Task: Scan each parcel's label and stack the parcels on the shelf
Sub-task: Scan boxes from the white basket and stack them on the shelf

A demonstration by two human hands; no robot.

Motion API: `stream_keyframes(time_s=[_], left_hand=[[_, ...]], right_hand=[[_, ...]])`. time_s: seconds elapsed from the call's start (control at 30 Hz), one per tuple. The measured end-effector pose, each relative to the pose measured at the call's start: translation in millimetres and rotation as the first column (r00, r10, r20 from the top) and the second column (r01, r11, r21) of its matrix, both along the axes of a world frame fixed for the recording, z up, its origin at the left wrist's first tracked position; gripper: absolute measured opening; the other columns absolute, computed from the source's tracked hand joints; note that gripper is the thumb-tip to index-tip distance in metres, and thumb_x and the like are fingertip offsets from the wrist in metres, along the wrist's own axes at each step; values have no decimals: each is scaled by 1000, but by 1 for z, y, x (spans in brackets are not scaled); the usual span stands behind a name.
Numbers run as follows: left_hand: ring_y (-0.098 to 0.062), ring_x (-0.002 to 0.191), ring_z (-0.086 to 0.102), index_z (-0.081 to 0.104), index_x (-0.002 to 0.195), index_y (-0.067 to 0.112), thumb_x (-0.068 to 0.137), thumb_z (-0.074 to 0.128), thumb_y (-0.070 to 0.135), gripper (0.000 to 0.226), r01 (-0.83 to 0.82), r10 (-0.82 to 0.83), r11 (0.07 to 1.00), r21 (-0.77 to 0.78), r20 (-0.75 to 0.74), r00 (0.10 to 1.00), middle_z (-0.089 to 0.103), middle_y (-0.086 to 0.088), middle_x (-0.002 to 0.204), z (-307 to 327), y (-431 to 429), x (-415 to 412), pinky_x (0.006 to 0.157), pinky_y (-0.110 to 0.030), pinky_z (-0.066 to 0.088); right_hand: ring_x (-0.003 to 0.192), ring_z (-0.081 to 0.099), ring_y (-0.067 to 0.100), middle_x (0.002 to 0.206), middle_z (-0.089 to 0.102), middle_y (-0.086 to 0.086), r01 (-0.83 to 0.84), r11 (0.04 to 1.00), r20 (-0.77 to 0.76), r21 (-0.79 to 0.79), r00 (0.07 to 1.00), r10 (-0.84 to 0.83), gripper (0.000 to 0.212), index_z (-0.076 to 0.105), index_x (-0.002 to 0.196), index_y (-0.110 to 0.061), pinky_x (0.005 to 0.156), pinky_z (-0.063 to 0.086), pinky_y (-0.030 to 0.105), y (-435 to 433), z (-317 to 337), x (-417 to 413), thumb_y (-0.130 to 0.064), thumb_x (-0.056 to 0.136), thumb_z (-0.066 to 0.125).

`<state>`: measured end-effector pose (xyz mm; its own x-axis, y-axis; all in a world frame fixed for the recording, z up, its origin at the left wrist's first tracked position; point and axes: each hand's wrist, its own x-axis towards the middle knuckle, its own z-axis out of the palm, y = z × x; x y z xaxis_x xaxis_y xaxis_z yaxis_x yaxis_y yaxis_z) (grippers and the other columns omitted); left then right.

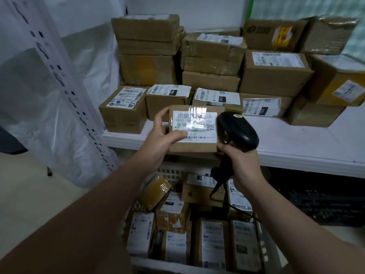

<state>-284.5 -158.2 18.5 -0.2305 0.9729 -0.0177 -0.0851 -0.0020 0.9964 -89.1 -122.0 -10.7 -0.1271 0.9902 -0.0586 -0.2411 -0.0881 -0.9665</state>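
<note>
One parcel (pixel 193 147) is held up in front of the white shelf (pixel 296 144), above a crate (pixel 173 172). It is a small, flat brown carton with one white label (pixel 197 125) covering most of its top face. Glare washes out the label's middle, but two barcodes, a small square code and the writing "J6-50" can be made out. The left hand (pixel 164 135) grips the parcel's left end, thumb pressed on the label and fingers curled round the far edge. The right hand (pixel 242 165) is wrapped tight round the handle of one black scanner (pixel 239 131), whose head sits just beside the parcel's right edge. Its cable (pixel 216 187) hangs down over the crate. About fifteen boxes (pixel 274 76) are stacked on the shelf: a front row of four, with taller piles behind. Front-row labels read "010" (pixel 221 99) and "122" (pixel 263 110); a third looks like "151" but is too blurred to be sure. One rear box bears a red and yellow sticker (pixel 281 35) whose print I cannot read. The crate holds roughly ten more labelled parcels, one of them a bundle (pixel 156 192) wrapped in yellowish tape.
</note>
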Motion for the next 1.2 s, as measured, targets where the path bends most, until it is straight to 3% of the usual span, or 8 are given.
stream_keyframes(time_s=[0.07,0.17,0.3,0.47,0.63,0.83,1.0,1.2], left_hand=[[-24,104,66,34,128,45,84,67,4,69,40,-40,999,-8,-44,998,66,-9,115,2,1,-6,88,-40,56],[-21,106,66,31,133,42,81,71,3,75,5,0,999,47,-111,994,66,-10,117,2,0,-10,88,-39,56],[-14,115,60,21,146,30,81,72,3,87,-50,61,996,73,-155,986,60,-2,124,1,1,-13,96,-39,51],[-6,113,59,18,150,15,81,71,1,89,-74,91,993,92,-197,976,55,7,128,-2,0,-19,98,-32,49],[3,100,61,24,146,16,80,72,-1,84,-90,116,989,116,-248,962,55,13,115,-2,-4,-18,84,-19,51],[0,105,58,25,144,20,79,72,1,83,-85,113,990,111,-280,953,53,17,112,-4,-7,-18,84,-19,51],[0,104,60,26,144,21,79,73,2,83,-95,123,990,109,-291,949,53,16,113,-4,-7,-19,81,-18,53],[-3,107,59,27,144,21,79,73,2,82,-86,116,990,112,-294,949,53,13,118,-7,-5,-21,85,-22,53]], right_hand=[[105,65,28,106,68,13,4,999,10,33,1000,-4,28,65,110,-10,93,55,46,2,4,0,1,84,67],[103,64,17,106,68,6,19,982,176,190,983,-53,38,61,117,-11,88,54,28,-2,10,0,-20,83,74],[63,55,-6,58,58,-19,-60,928,367,369,926,-86,15,59,79,-20,59,41,9,-16,18,1,-20,84,73],[55,59,16,52,55,-7,-131,939,386,317,922,-2,23,59,66,-24,57,48,32,-28,19,1,-22,85,71],[58,60,17,59,57,1,-155,938,346,311,938,40,8,64,81,-22,55,50,26,-34,23,4,-19,87,69],[59,61,22,59,56,8,-155,935,364,319,931,30,11,65,79,-15,63,53,48,-38,20,3,-20,87,70],[59,60,22,61,56,12,-137,934,338,330,941,19,9,64,79,-17,59,53,37,-37,22,4,-17,87,69],[59,62,15,56,59,-4,-156,919,356,362,934,18,7,64,81,-30,60,53,39,-39,22,4,-30,81,71]])
